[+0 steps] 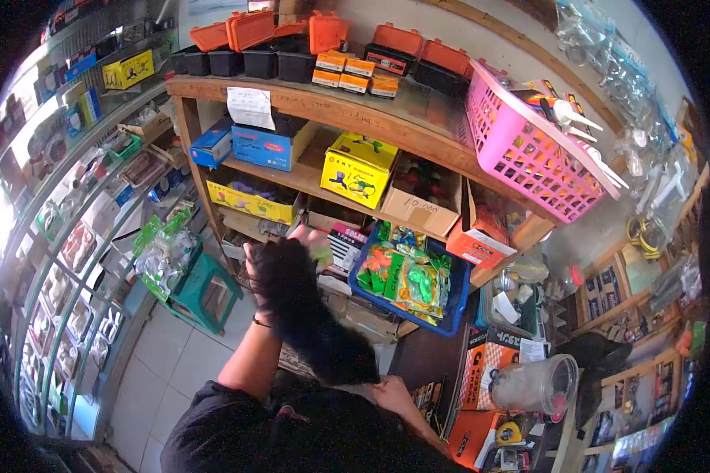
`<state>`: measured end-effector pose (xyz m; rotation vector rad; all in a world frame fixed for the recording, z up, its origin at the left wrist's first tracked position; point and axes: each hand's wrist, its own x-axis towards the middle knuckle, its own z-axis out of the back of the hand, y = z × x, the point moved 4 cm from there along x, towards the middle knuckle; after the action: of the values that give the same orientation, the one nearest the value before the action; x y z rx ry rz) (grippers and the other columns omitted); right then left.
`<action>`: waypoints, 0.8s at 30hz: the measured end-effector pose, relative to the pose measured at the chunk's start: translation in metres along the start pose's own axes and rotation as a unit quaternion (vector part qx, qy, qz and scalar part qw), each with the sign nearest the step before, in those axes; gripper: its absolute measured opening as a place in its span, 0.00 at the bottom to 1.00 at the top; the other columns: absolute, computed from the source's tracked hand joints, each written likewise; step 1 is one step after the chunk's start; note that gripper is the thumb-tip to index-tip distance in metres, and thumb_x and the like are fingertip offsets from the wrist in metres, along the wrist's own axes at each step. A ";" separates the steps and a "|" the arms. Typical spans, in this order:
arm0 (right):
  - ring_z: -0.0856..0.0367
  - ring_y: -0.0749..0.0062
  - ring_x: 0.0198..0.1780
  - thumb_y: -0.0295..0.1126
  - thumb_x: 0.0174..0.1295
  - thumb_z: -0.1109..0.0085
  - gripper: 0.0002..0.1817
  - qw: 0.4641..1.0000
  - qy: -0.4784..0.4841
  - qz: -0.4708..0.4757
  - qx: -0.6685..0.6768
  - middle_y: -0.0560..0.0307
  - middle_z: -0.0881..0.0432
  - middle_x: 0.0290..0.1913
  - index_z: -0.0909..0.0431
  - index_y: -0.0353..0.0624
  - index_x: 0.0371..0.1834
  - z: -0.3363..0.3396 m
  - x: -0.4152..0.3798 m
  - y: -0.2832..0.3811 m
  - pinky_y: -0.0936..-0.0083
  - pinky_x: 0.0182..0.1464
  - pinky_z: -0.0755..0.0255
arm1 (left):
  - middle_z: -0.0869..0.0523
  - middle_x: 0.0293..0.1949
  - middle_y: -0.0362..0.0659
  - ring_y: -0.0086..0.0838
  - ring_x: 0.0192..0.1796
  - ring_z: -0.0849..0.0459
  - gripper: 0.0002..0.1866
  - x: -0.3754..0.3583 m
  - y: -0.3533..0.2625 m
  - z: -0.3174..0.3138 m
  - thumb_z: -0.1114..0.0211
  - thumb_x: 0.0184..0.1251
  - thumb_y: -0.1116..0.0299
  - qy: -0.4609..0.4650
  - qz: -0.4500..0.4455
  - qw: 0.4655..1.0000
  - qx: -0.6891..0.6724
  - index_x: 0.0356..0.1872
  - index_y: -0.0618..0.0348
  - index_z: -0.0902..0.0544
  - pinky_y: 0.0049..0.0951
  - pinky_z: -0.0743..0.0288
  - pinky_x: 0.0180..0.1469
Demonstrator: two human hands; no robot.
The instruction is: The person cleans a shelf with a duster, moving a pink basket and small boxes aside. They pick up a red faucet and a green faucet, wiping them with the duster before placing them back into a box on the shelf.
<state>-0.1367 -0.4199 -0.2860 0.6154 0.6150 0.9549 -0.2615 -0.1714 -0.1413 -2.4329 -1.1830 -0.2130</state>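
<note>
Dusting step apparently in hand. Right hand is gripping the lower end of a black fluffy duster, which is slanting up across the left hand, before the left half of the wooden shelf. Left fingers are showing past the fluff; cannot tell whether they are holding it. Next move probably calls for a light sweep, sparing loose packets in the blue tray. Pink basket is occupying the shelf's top right corner. Green stool is standing left, on tiled floor.
</note>
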 end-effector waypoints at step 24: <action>0.33 0.61 0.12 0.49 0.51 0.44 0.26 0.991 0.083 -0.100 0.026 0.48 0.31 0.11 0.29 0.33 0.15 -0.038 0.108 0.075 0.67 0.19 0.37 | 0.30 0.53 0.54 0.48 0.55 0.31 0.40 0.085 -0.078 0.098 0.60 0.56 0.35 -0.170 0.025 0.983 -0.060 0.54 0.64 0.34 0.47 0.35 0.54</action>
<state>-0.1577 -0.2846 -0.2800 0.5131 0.8366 0.8080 -0.2738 -0.0257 -0.1784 -2.6758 -1.2779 0.1599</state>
